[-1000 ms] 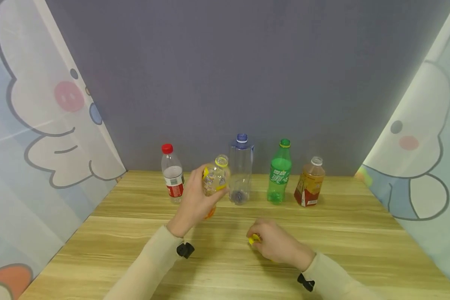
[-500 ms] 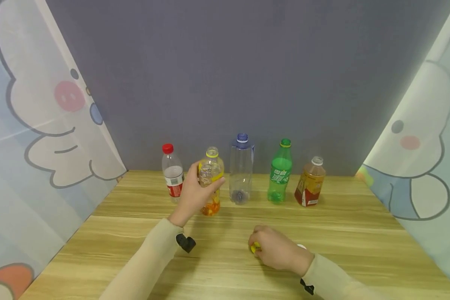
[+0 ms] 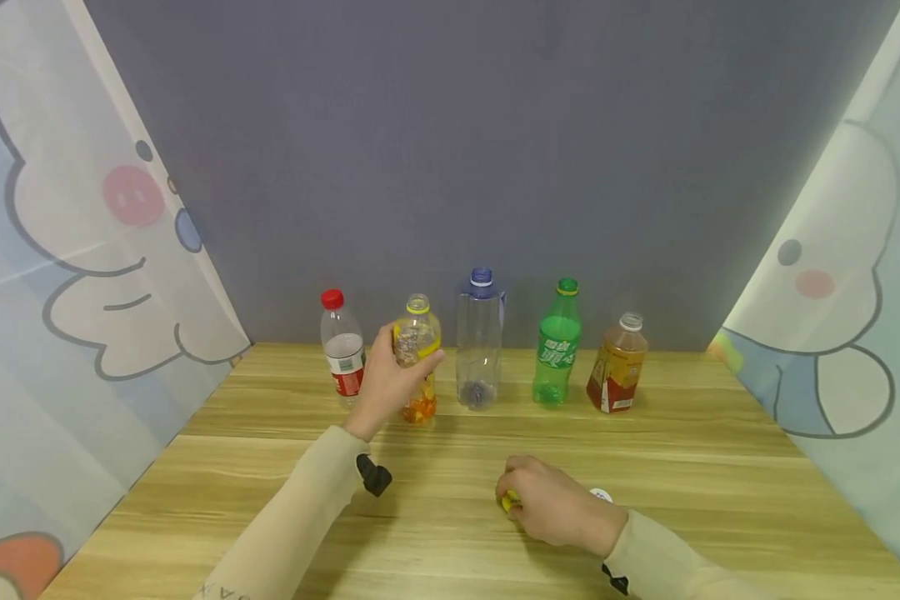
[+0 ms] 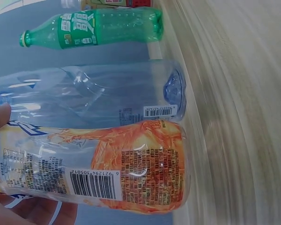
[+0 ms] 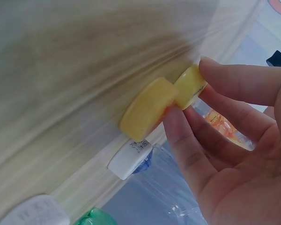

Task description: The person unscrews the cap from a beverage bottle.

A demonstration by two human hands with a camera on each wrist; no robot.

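My left hand (image 3: 390, 379) grips a clear bottle with a yellow and orange label (image 3: 420, 408). The bottle is upright and has no cap on its neck; whether its base touches the table I cannot tell. In the left wrist view the label's barcode side (image 4: 96, 184) shows, with the thumb and fingers round the upper part. Low over the table, my right hand (image 3: 558, 504) pinches a small yellow cap (image 5: 191, 86) between thumb and fingers. A second yellow cap (image 5: 149, 110) lies beside the fingertip in the right wrist view. From above, the right hand hides most of both caps.
Left of the gripped bottle stands a red-capped bottle (image 3: 342, 358). To its right are uncapped bottles: a tall clear blue-necked one (image 3: 480, 350), a green one (image 3: 557, 350) and a brown tea bottle (image 3: 618, 371). White caps (image 5: 131, 159) lie on the wooden table (image 3: 682, 500).
The gripped bottle has gone from tilted to upright and moved slightly back and left into the row. My right hand has shifted slightly nearer, and a white cap now shows behind its wrist.
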